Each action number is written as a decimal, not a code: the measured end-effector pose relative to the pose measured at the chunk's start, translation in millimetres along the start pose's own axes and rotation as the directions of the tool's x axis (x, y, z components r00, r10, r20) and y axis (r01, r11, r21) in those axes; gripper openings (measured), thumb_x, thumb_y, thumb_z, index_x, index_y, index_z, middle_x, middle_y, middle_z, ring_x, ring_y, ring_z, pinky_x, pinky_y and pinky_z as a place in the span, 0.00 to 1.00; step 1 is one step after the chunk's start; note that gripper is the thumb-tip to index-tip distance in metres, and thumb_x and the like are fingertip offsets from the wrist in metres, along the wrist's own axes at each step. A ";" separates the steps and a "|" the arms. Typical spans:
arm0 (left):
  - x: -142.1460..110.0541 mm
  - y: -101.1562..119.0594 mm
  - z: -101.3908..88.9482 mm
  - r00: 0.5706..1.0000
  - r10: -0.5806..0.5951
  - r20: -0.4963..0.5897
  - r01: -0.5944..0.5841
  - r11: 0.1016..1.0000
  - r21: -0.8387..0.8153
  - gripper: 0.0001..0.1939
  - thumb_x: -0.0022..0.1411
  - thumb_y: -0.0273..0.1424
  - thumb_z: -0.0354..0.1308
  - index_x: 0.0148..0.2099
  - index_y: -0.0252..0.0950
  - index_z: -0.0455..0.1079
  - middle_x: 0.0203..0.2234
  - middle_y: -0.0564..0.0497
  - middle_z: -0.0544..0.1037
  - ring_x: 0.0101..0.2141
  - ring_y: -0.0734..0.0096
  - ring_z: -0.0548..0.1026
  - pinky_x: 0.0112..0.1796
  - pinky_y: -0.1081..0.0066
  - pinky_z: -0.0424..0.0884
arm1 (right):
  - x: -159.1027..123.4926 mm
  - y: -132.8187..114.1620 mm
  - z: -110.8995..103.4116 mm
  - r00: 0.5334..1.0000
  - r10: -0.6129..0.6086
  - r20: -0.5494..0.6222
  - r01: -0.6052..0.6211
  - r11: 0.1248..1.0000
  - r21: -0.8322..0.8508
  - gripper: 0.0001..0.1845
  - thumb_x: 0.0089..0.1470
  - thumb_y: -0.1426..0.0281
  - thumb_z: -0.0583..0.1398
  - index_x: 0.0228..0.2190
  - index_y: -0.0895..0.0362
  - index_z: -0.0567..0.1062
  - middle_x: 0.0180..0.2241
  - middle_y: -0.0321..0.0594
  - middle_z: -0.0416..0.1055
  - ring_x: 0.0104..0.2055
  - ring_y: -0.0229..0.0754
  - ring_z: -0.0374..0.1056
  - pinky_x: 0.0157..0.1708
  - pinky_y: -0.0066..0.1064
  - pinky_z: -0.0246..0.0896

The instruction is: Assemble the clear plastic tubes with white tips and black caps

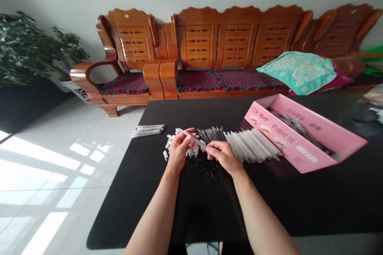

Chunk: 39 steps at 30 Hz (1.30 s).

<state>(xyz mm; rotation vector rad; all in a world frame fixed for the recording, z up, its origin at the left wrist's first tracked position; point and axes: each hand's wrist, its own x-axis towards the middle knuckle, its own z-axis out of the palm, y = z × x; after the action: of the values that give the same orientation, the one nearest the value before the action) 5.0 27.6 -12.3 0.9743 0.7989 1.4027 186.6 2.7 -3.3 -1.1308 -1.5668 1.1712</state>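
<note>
1. White tube (197, 141): held above the middle of the table, slanting down from the left hand to the right, over the loose small parts.
2. Left hand (178, 149): thumb and fingers grasping the tube's upper stretch. Right hand (224, 156): fingertips pinched at its lower end. Whether they also hold a small part, cannot tell.
3. Technique, judged: a light left grip should do, since thin walls may dent under a squeeze. Right fingertips best brought in along the tube's own line; a sideways push could bend it.
4. Wrists low and tube end in plain sight would help; the right fingers partly hide that end.
5. Small parts lie below: white short pieces (165, 155) beside the left hand, black small pieces (207, 166) nearer the body. A dropped part could get lost among them.
6. Edges: pink box (283, 139) stands at the right, its long wall beside the row of white tubes (254, 145). A wide rightward swing risks disturbing the row, then meeting the wall.
7. Dark rods (213, 134) lie just beyond the right hand; dark-tipped tubes (148, 131) near the table's left edge.
8. Room: black table (140, 195) shows broadly left of the left forearm; movement looks easiest there, short of the rounded near corner.
</note>
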 end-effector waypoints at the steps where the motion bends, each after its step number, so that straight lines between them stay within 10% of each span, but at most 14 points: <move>1: 1.2 1.5 -2.2 0.999 0.007 -0.031 -0.008 0.999 -0.039 0.21 0.56 0.42 0.67 0.49 0.36 0.77 0.33 0.48 0.79 0.25 0.76 0.73 0.27 0.75 0.70 | -0.5 0.2 -0.6 0.998 0.040 0.042 -0.043 0.997 0.066 0.15 0.57 0.59 0.60 0.28 0.58 0.78 0.20 0.36 0.71 0.22 0.36 0.64 0.22 0.26 0.55; 14: -3.5 -3.6 6.6 0.998 -0.042 0.036 0.041 0.998 0.046 0.18 0.56 0.43 0.67 0.37 0.32 0.79 0.20 0.51 0.75 0.21 0.75 0.71 0.25 0.75 0.68 | -0.2 6.7 8.7 0.978 0.086 0.190 -0.135 0.955 0.263 0.21 0.61 0.54 0.56 0.30 0.60 0.75 0.14 0.26 0.51 0.16 0.31 0.42 0.17 0.26 0.37; 19: -2.1 -3.1 7.9 0.994 -0.023 -0.110 0.026 0.999 0.022 0.17 0.54 0.42 0.68 0.35 0.31 0.79 0.18 0.53 0.74 0.19 0.77 0.70 0.24 0.76 0.68 | 2.3 7.1 14.2 0.993 -0.111 0.050 0.117 0.984 -0.132 0.22 0.63 0.56 0.54 0.24 0.58 0.71 0.18 0.30 0.54 0.21 0.33 0.49 0.22 0.28 0.41; 25: 0.8 -4.8 3.5 0.992 -0.070 -0.110 0.067 0.997 -0.030 0.18 0.52 0.42 0.69 0.34 0.30 0.78 0.17 0.53 0.74 0.19 0.78 0.70 0.24 0.77 0.68 | 0.9 0.5 20.9 0.945 -0.328 -0.018 0.251 0.756 -0.604 0.18 0.64 0.65 0.52 0.24 0.57 0.71 0.20 0.35 0.61 0.23 0.36 0.53 0.28 0.32 0.42; 31: 2.1 -4.1 -4.4 0.998 -0.058 0.031 0.059 0.998 -0.026 0.15 0.55 0.39 0.68 0.35 0.30 0.78 0.19 0.51 0.75 0.20 0.78 0.71 0.25 0.77 0.68 | 2.2 5.3 14.0 0.995 -0.027 0.100 0.029 0.999 -0.021 0.20 0.63 0.57 0.55 0.26 0.58 0.73 0.16 0.29 0.54 0.18 0.33 0.47 0.20 0.28 0.40; 35: 0.3 -2.0 -2.1 0.996 -0.035 0.077 0.037 0.999 -0.017 0.14 0.57 0.39 0.67 0.35 0.30 0.78 0.19 0.52 0.74 0.20 0.78 0.70 0.25 0.77 0.67 | 0.0 8.5 10.5 0.958 0.110 0.263 -0.204 0.910 0.362 0.22 0.61 0.54 0.55 0.31 0.61 0.75 0.13 0.26 0.53 0.13 0.31 0.42 0.15 0.27 0.36; 39: -0.4 -3.6 2.2 0.991 -0.058 0.119 0.061 0.998 -0.023 0.14 0.57 0.39 0.67 0.36 0.30 0.78 0.18 0.52 0.74 0.19 0.79 0.69 0.24 0.78 0.65 | -2.4 5.9 11.3 0.933 0.116 0.340 -0.250 0.890 0.382 0.24 0.62 0.54 0.53 0.33 0.61 0.76 0.12 0.26 0.54 0.12 0.31 0.42 0.15 0.27 0.37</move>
<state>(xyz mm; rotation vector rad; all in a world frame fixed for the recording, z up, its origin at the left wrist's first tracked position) 8.5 27.3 -14.7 0.9954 0.7141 1.2888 177.3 -1.0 -11.5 -0.8472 -1.3487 1.7897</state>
